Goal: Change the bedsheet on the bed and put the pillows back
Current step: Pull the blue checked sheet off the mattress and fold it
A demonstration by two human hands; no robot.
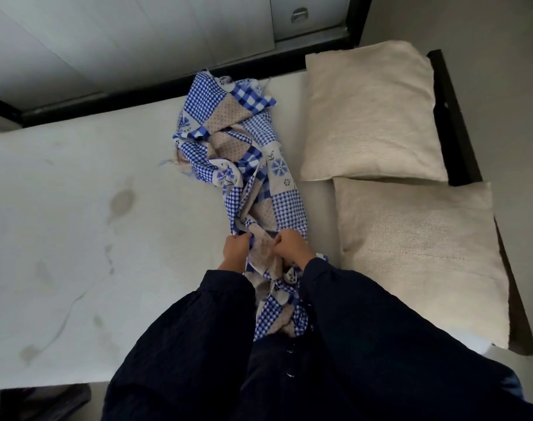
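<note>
A bare white mattress [77,208], marked with faint stains, fills the view. It sits in a dark bed frame [450,117] in front of pale grey cabinet doors [168,34].

Low in the middle, the left hand [235,249] has its fingers curled and pinching a fold of the bedsheet [244,141]. The right hand [291,246] is closed in a fist round more of the bunched cloth. The two hands are close together, knuckles up, with a ridge of fabric between them.

The bedsheet is a blue-and-white checked patchwork with beige dotted squares and blue flowers, gathered into a long rumpled rope. Beyond the fingers it lies across the mattress up to the far edge of the bed. Behind the fingers it drops between the dark sleeves [365,314] towards the person's body.

Right of the right hand, two cream pillows lie flat. The nearer pillow [420,262] lies just beside the right wrist. The farther pillow [371,113] lies beyond it, and their edges touch.

Left of the left hand, only stained mattress shows.
</note>
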